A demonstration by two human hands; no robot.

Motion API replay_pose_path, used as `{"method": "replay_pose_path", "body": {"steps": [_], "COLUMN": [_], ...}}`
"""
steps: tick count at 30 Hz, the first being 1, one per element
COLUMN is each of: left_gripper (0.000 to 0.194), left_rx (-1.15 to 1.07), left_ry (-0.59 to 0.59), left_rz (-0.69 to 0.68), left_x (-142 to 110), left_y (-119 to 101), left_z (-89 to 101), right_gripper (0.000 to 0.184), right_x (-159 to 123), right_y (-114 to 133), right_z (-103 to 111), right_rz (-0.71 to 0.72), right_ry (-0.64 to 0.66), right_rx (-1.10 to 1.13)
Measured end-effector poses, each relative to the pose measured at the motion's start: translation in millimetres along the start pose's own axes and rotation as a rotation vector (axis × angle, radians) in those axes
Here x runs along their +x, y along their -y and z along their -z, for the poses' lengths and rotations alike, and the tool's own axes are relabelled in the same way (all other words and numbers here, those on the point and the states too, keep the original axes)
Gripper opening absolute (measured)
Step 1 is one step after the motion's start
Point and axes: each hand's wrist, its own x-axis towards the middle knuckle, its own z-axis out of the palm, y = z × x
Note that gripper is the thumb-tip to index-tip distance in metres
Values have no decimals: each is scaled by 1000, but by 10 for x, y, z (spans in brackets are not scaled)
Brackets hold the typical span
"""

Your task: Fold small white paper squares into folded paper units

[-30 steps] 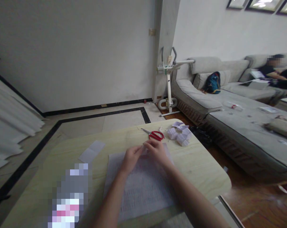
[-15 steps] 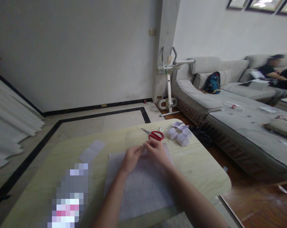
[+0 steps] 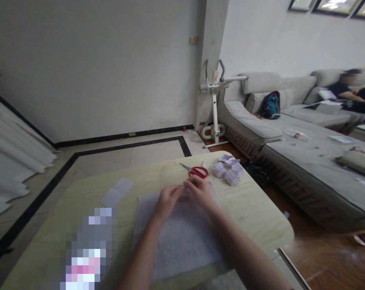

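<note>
My left hand (image 3: pixel 169 200) and my right hand (image 3: pixel 199 193) meet above a large printed sheet of paper (image 3: pixel 185 245) spread on the table. The fingers of both are pinched around a small piece of white paper (image 3: pixel 185 193), largely hidden by them. Just beyond my right hand lie red-handled scissors (image 3: pixel 198 172), blades pointing left. Folded white paper pieces (image 3: pixel 229 170) stand in a cluster to the right of the scissors. Off to the left a creased slip of paper (image 3: pixel 116 192) lies flat.
The pale wooden table (image 3: pixel 254 213) has rounded corners. A pixelated patch (image 3: pixel 85 253) covers something at its left front. Beyond the right edge stand a grey sofa (image 3: pixel 315 161) with a blue backpack (image 3: pixel 271 105), a seated person (image 3: pixel 348 92) and a white exercise machine (image 3: pixel 215 108).
My right hand has shifted very slightly up and to the right, nearer the scissors' handles. My left hand keeps its place, and the things on the table lie as before.
</note>
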Motion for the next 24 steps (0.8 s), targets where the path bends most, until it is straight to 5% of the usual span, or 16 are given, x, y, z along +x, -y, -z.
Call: {"method": "replay_pose_path", "body": {"steps": [14, 24], "left_gripper": [35, 32], "left_rx": [127, 113], "left_ry": [-81, -113], "left_rz": [-57, -94], "left_x": [20, 0], "left_y": [22, 9], "left_z": [31, -7], "right_gripper": [18, 18], "right_x": [20, 19], "right_y": [4, 24], "right_z": [-23, -4], "right_rz": [-130, -31], "right_ry": [41, 60], "right_rx": [28, 6]}}
